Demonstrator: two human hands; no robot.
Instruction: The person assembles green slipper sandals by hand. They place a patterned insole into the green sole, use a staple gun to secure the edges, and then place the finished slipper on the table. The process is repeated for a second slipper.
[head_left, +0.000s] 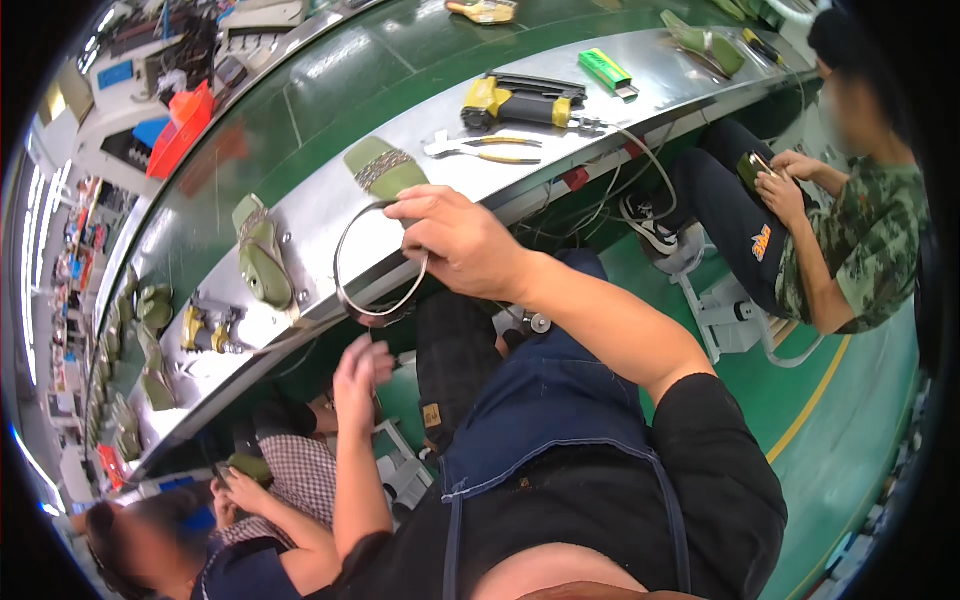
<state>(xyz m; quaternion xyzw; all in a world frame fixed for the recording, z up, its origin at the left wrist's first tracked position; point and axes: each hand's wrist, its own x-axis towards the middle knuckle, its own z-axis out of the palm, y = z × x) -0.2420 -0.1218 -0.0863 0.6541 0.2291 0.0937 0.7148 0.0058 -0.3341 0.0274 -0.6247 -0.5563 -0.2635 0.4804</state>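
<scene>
My right hand [455, 240] is raised over the near edge of the metal bench, its fingers closed on a thin, pale ring-shaped band [341, 262] with a dark edge. The band hangs as an open loop; its exact kind cannot be made out. Lower and to the left is my left hand [362, 378], just under the loop and smeared by motion, so its fingers are unclear. Just beyond my right hand lies an olive-green shoe form [385, 168] with a braided strap across it. Another strapped green shoe form [262, 258] rests further left.
On the bench [325, 215] lie a yellow-and-black air stapler [520, 102], yellow-handled pincers [490, 149] and a green box [607, 72]. A second air tool [208, 328] is at left. A green conveyor [350, 70] runs behind. Co-workers sit at right [850, 230] and left [250, 530].
</scene>
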